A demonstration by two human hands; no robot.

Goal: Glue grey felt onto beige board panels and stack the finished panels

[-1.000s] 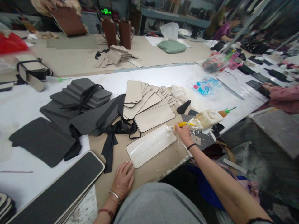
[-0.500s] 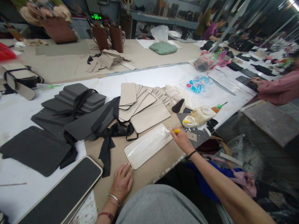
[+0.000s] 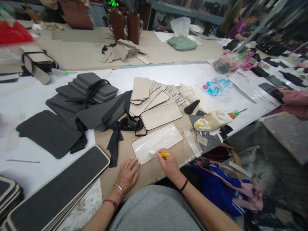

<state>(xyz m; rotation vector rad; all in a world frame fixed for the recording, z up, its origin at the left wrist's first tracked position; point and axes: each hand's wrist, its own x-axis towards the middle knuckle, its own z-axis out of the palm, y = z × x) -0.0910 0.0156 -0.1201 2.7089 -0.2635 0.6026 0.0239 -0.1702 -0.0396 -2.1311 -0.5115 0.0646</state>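
A cream panel (image 3: 166,138) with rounded corners lies flat on the tan board, its top streaked with wet white paste. My right hand (image 3: 169,164) is closed around a yellow-handled brush (image 3: 164,154), whose white-coated bristles touch the panel near its front edge. At the panel's near left corner rests my left hand (image 3: 128,175), fingers stretched out and fingertips against the edge. Just behind the panel, a fan of bare cream panels (image 3: 162,114) overlaps. A plastic container smeared with white paste (image 3: 215,121) lies to the right.
Dark grey panels (image 3: 51,133) and black straps (image 3: 115,144) lie on the left. Long black panels with cream borders (image 3: 62,186) are stacked at front left. A black cone-shaped object (image 3: 192,107) stands near the paste container. Another person's sleeve (image 3: 297,101) shows at far right.
My right hand has drawn the brush from the panel's far right end toward its near left part. My left hand stays at the corner. The view has shifted.
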